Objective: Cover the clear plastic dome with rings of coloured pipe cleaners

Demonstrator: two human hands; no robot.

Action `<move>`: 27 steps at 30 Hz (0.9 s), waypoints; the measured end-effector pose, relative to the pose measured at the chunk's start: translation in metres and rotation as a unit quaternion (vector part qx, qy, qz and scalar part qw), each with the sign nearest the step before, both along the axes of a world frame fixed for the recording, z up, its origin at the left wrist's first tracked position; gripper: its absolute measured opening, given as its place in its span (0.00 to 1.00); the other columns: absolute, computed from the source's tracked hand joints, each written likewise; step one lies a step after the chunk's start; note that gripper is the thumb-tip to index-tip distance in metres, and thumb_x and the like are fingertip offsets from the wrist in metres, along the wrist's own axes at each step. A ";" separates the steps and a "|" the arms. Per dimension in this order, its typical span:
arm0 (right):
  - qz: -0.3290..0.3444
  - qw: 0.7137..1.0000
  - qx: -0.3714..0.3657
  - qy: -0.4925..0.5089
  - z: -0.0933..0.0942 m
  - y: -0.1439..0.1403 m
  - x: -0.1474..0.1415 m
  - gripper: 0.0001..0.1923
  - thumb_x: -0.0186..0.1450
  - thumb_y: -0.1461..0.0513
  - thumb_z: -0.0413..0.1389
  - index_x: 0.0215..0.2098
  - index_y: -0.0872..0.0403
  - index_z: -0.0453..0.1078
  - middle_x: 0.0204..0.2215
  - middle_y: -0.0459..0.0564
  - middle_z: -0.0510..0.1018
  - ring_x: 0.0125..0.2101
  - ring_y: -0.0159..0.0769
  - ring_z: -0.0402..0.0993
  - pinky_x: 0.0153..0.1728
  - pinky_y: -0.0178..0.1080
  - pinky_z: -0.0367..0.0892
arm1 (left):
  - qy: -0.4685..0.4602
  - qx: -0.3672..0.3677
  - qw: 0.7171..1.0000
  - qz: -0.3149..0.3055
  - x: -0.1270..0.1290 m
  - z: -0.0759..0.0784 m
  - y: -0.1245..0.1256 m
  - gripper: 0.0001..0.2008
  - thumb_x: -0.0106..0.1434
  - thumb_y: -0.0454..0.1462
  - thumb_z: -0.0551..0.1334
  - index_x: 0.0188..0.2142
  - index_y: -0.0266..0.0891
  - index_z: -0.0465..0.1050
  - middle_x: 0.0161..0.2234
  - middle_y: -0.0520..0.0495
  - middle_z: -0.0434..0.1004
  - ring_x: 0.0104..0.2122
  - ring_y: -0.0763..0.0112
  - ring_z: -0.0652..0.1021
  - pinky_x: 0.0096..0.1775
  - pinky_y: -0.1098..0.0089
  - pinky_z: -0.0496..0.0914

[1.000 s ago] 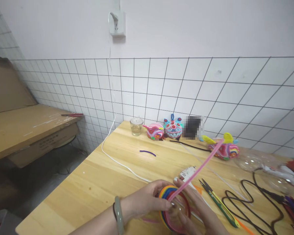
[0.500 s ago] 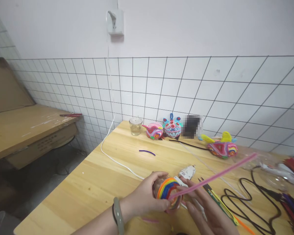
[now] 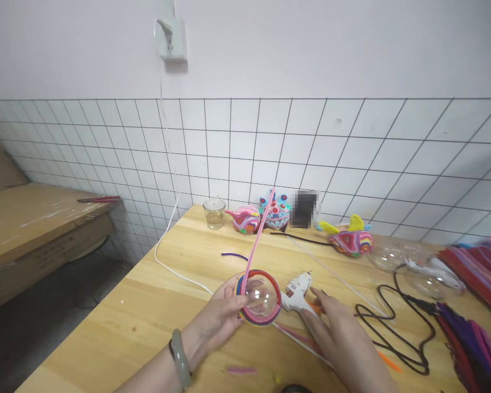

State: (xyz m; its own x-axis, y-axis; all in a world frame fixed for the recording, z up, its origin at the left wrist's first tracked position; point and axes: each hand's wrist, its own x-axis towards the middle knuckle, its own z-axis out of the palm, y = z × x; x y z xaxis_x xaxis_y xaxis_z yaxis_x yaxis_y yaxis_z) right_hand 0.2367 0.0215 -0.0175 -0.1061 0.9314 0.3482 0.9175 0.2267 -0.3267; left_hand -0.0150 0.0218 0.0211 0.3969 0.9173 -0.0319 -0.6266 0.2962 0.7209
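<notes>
My left hand [image 3: 225, 311] grips a clear plastic ball [image 3: 262, 295] ringed with rainbow-coloured chenille stems. A long pink chenille stem [image 3: 256, 245] rises from the ring, pinned there by my left thumb. On the table beside the ball lies a white hot glue gun [image 3: 298, 286], its nozzle pointing away from me. My right hand [image 3: 335, 327] has its thumb and fingers around the gun's handle, close to the orange trigger; part of the grip is hidden. A short pink piece [image 3: 241, 370] rests on the wood below.
Along the wall stand a glass mug [image 3: 214, 213], a pink fish-like ornament [image 3: 246, 219], a blue-and-white creature [image 3: 276, 212] and a winged one [image 3: 352, 237]. Clear balls [image 3: 429, 281], a looped black cord [image 3: 409, 338] and chenille bundles [image 3: 474, 338] lie on the right. A white cable [image 3: 180, 273] crosses the left.
My right hand has left the ball and pink stem and moved to the glue gun. My left hand has turned the ball, so the stem now points up and its clear side shows.
</notes>
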 end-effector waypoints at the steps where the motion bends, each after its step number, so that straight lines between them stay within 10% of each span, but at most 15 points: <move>1: -0.007 1.000 0.004 -0.012 -0.001 -0.002 -0.003 0.22 0.66 0.53 0.50 0.52 0.59 0.68 0.44 0.62 0.79 0.45 0.52 0.76 0.46 0.52 0.70 | -0.004 -0.001 1.000 0.000 -0.001 0.001 0.000 0.25 0.46 0.36 0.75 0.44 0.35 0.76 0.43 0.41 0.80 0.42 0.64 0.79 0.44 0.68 0.72; 21: -0.046 0.997 0.033 0.043 -0.014 0.015 0.016 0.16 0.56 0.65 0.48 0.40 0.57 0.73 0.37 0.59 0.77 0.39 0.49 0.77 0.42 0.44 0.70 | -0.018 0.052 0.997 -0.051 -0.011 -0.012 0.007 0.26 0.46 0.35 0.74 0.45 0.34 0.74 0.44 0.38 0.79 0.42 0.60 0.80 0.44 0.67 0.70; 24: -0.033 0.992 0.035 0.119 0.007 0.009 0.021 0.15 0.61 0.58 0.46 0.40 0.54 0.71 0.37 0.55 0.79 0.41 0.48 0.76 0.42 0.43 0.71 | 0.013 0.055 0.998 -0.029 -0.013 -0.011 0.008 0.29 0.45 0.37 0.75 0.48 0.36 0.73 0.45 0.39 0.78 0.42 0.60 0.79 0.45 0.65 0.70; 27: -0.033 0.909 -0.052 0.411 0.033 -0.006 0.007 0.11 0.62 0.54 0.54 0.34 0.52 0.70 0.21 0.46 0.74 0.27 0.42 0.74 0.29 0.40 0.70 | 0.081 0.075 0.994 0.019 -0.012 -0.011 0.008 0.33 0.43 0.37 0.76 0.50 0.41 0.71 0.48 0.43 0.77 0.46 0.61 0.77 0.50 0.62 0.67</move>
State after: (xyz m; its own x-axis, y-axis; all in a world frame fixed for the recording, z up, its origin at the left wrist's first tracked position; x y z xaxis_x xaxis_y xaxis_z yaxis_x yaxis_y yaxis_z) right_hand 0.2440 0.0158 0.0152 0.2079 0.9585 0.1949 0.3638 0.1092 -0.9251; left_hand -0.0268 0.0300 0.0103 0.3626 0.9308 0.0455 -0.5072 0.1561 0.8476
